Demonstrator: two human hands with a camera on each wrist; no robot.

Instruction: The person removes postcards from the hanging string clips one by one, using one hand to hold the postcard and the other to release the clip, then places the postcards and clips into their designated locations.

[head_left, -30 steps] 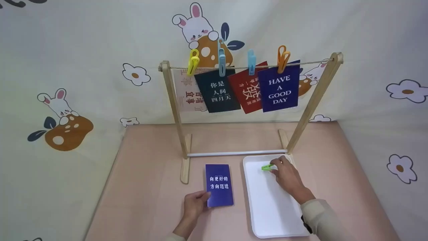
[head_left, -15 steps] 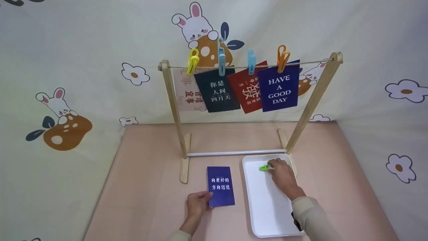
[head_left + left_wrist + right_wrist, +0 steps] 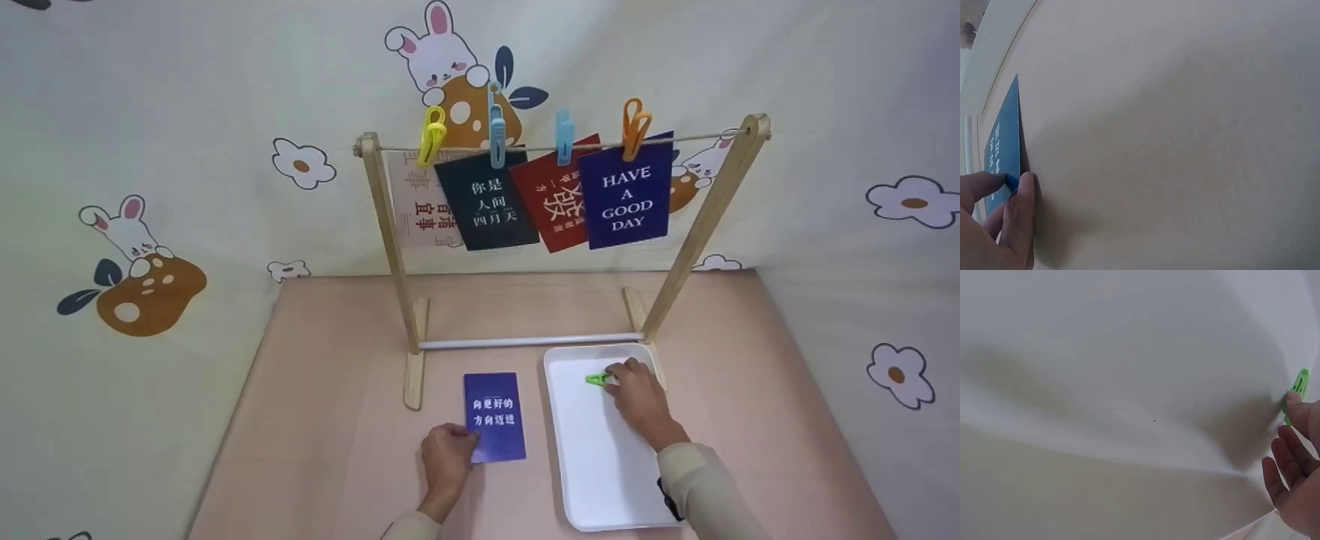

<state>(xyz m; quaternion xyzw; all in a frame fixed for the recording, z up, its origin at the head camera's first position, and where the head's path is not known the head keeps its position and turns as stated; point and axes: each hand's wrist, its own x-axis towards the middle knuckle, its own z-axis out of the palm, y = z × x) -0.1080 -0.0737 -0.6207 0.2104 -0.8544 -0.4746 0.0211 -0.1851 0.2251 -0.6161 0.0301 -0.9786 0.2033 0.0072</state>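
Note:
My left hand (image 3: pixel 448 463) pinches the lower left edge of a blue card (image 3: pixel 495 397) with white characters, thumb on top and fingers underneath. In the left wrist view the card (image 3: pixel 1006 140) tilts up from the pink table. Over the far end of a white tray (image 3: pixel 611 480), my right hand (image 3: pixel 641 400) pinches a small green clothespin (image 3: pixel 598 379) between thumb and fingers. The right wrist view shows the green clothespin (image 3: pixel 1300 382) at the thumb, with the other fingers loosely bent below it.
Behind stands a wooden rack (image 3: pixel 697 232) with a cord. Hanging from it are a pale card (image 3: pixel 420 202), a dark green card (image 3: pixel 487 206), a red card (image 3: pixel 551 206) and a navy card (image 3: pixel 626 199), held by yellow, blue and orange clothespins. A white rod (image 3: pixel 532 342) joins the rack's feet.
The left hand has shifted slightly right with the blue card. The right hand has moved a little left over the tray, still pinching the green clothespin, whose angle has changed slightly.

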